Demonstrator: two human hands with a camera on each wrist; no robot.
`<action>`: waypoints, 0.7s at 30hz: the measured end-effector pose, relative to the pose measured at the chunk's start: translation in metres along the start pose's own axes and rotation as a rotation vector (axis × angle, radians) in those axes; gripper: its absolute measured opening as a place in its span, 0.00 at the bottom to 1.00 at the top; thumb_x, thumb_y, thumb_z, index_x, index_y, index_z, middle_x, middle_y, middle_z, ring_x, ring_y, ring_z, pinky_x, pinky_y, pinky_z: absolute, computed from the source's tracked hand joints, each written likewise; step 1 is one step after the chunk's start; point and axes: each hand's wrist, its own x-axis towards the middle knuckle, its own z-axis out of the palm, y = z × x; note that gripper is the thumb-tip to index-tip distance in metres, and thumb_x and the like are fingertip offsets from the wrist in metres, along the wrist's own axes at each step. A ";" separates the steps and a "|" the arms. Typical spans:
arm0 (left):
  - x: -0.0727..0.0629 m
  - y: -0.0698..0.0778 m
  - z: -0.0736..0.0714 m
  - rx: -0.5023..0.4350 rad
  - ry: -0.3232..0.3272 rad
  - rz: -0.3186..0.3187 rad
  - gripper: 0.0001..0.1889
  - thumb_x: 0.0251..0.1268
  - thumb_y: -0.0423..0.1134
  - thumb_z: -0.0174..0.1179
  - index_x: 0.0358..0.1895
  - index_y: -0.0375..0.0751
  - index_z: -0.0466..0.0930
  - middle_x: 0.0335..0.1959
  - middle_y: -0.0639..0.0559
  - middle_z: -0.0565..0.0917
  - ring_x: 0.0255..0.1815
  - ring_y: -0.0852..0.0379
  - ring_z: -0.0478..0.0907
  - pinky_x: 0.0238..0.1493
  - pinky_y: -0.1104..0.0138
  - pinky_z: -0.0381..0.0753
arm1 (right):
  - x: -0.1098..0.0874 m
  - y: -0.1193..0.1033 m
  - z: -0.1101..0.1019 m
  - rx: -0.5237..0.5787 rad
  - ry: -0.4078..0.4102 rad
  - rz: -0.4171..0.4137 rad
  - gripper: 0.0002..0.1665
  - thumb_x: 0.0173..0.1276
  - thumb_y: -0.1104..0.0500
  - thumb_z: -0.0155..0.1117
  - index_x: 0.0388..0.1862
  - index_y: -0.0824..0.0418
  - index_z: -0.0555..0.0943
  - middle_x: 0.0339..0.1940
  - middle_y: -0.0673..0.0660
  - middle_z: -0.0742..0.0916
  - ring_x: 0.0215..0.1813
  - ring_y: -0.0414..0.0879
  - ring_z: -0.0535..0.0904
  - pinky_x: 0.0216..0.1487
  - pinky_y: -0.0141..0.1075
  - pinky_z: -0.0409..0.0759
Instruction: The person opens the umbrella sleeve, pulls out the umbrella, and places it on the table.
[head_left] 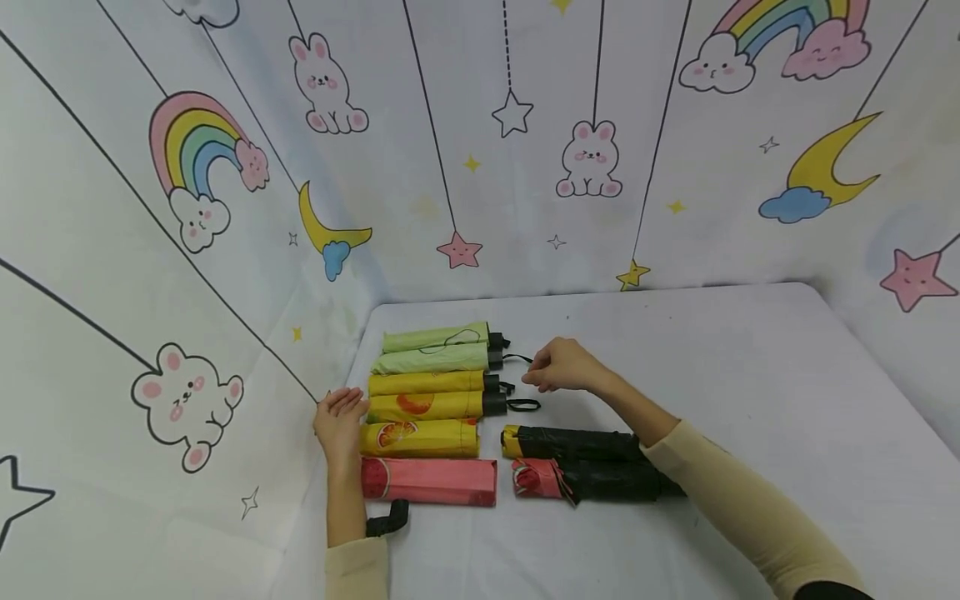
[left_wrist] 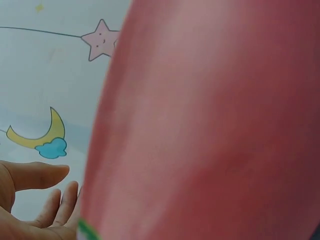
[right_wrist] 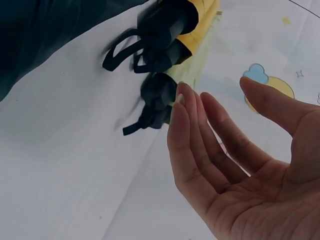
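Observation:
Folded umbrellas lie in a row on the white table. At the far end are two light green umbrellas [head_left: 431,360], then two yellow fruit-print umbrellas [head_left: 427,406], all with black handles and wrist straps toward the right. Nearer lie a yellow orange-print roll [head_left: 420,438] and a pink roll [head_left: 435,481]. My left hand [head_left: 342,421] is beside the row's left ends, palm up, fingers extended, holding nothing. My right hand [right_wrist: 235,160] hovers by the green umbrellas' handles [right_wrist: 157,92], thumb apart from gently bent fingers and nothing between them.
Right of the rolls lie two mostly black folded umbrellas, one with a yellow end [head_left: 577,443], one with a pink end [head_left: 611,480], partly under my right sleeve. A black curved piece [head_left: 388,518] sits beside my left forearm. A printed cloth backdrop [head_left: 525,208] stands behind the table.

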 end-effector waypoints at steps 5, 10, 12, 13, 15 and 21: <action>0.000 -0.001 0.002 0.007 0.011 0.010 0.26 0.65 0.18 0.62 0.65 0.23 0.68 0.61 0.29 0.79 0.66 0.35 0.77 0.47 0.79 0.82 | 0.005 -0.006 0.006 -0.015 -0.016 -0.013 0.14 0.72 0.53 0.72 0.44 0.64 0.91 0.36 0.60 0.92 0.39 0.58 0.91 0.44 0.54 0.89; 0.001 0.000 0.003 0.017 0.010 0.009 0.26 0.66 0.18 0.62 0.66 0.23 0.67 0.62 0.29 0.78 0.66 0.37 0.76 0.47 0.80 0.82 | 0.012 -0.009 0.011 -0.026 -0.018 -0.010 0.14 0.72 0.54 0.72 0.44 0.65 0.91 0.37 0.64 0.92 0.38 0.59 0.90 0.43 0.53 0.90; 0.001 0.000 0.004 0.015 0.014 0.009 0.26 0.65 0.18 0.62 0.66 0.23 0.68 0.62 0.29 0.78 0.66 0.38 0.76 0.46 0.80 0.82 | 0.015 -0.009 0.014 -0.023 -0.023 0.000 0.14 0.72 0.55 0.72 0.44 0.65 0.91 0.37 0.64 0.92 0.38 0.59 0.90 0.43 0.52 0.90; 0.001 -0.001 0.004 0.012 0.017 0.010 0.26 0.65 0.18 0.62 0.65 0.22 0.68 0.62 0.29 0.78 0.66 0.38 0.76 0.46 0.80 0.82 | 0.016 -0.010 0.016 -0.024 -0.026 0.005 0.14 0.72 0.55 0.72 0.44 0.65 0.91 0.37 0.64 0.92 0.38 0.59 0.91 0.43 0.52 0.90; 0.002 -0.001 0.006 0.014 0.030 0.010 0.25 0.65 0.18 0.62 0.65 0.23 0.69 0.61 0.32 0.79 0.66 0.39 0.77 0.46 0.80 0.82 | 0.019 -0.010 0.018 -0.020 -0.033 0.017 0.13 0.71 0.55 0.72 0.44 0.65 0.91 0.39 0.65 0.92 0.39 0.60 0.90 0.44 0.52 0.90; 0.004 -0.003 0.009 0.036 0.044 0.003 0.25 0.64 0.18 0.63 0.65 0.24 0.70 0.59 0.35 0.80 0.67 0.39 0.77 0.45 0.80 0.82 | 0.026 -0.009 0.023 -0.006 -0.057 0.022 0.11 0.71 0.57 0.73 0.43 0.64 0.91 0.40 0.65 0.92 0.40 0.60 0.90 0.45 0.52 0.90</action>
